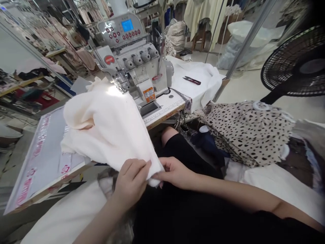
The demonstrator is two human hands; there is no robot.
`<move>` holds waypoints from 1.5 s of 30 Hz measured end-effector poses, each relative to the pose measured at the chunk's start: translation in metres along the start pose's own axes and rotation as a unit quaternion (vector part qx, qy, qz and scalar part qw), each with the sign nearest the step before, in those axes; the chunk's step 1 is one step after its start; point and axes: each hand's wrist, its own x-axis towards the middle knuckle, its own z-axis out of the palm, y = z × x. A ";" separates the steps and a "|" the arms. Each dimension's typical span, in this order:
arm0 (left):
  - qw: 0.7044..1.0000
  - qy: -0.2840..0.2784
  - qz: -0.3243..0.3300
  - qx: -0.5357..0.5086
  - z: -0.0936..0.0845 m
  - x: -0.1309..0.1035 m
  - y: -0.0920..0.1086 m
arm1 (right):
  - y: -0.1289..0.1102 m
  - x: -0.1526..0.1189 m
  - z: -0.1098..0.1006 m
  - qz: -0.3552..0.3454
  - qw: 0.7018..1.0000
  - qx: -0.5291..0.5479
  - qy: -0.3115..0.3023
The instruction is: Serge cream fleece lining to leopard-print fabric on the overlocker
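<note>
A cream-white fabric piece (109, 122) runs from under the lit needle area of an overlock sewing machine (134, 64) down toward my lap. My left hand (133, 178) is closed on the fabric near its lower corner. Just to the right, my right hand (174, 173) pinches the same corner at the edge. Both hands are close together, below the table's front edge. The fabric's far end lies at the presser foot, partly hidden by its own folds.
Thread snips (192, 80) lie on white cloth right of the machine. Spotted fabric (248, 132) is heaped at my right, below a black fan (297, 64). The table's left part (48, 152) has pink-printed film. More white cloth (73, 210) hangs at lower left.
</note>
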 end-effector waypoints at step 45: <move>0.999 0.003 -0.029 -0.019 0.000 0.001 0.019 | -0.016 -0.017 -0.014 -0.038 0.992 -0.117 0.001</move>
